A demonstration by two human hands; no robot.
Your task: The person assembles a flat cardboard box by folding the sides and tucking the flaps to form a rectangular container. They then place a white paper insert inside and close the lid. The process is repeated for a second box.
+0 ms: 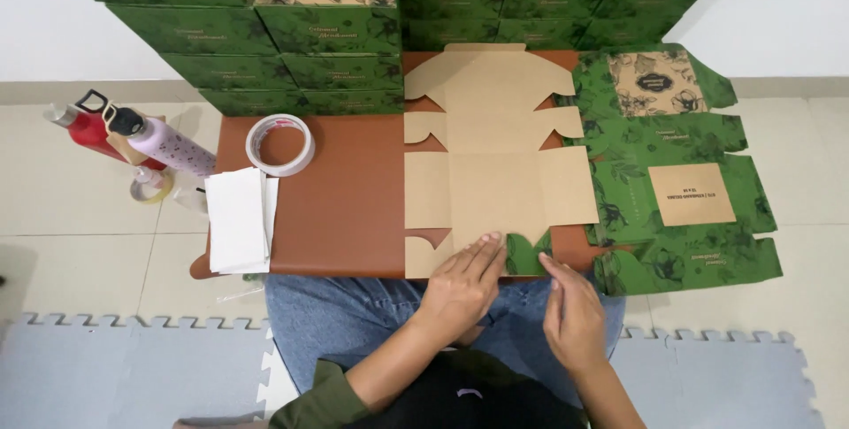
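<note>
**Two hands at the near edge of a flat box blank**

The left hand lay flat, fingers stretched out and close together, pressing down on the near flap of the unfolded box blank. The right hand was beside it, its fingers reaching toward a folded-up green flap at the same edge; they seemed to touch or pinch that flap, but the contact itself was hard to make out from above. The thumbs of both hands were mostly hidden.

The blank lay brown side up on the right half of a low brown table, its far end reaching the stack of green boxes against the wall. The near edge of the table met the person's lap, which was covered by blue jeans; the forearms ran out of the bottom of the picture.

To the right, a second blank lay printed side up, green with leaf patterns, partly on the table and partly over the tiled floor. On the left half of the table sat a roll of tape and a pile of white sheets that overhung the near edge. Left of the table, two bottles lay on the floor, one red and one lilac, the red one partly covered by the other. The top of the box stack was cut off by the frame.
</note>
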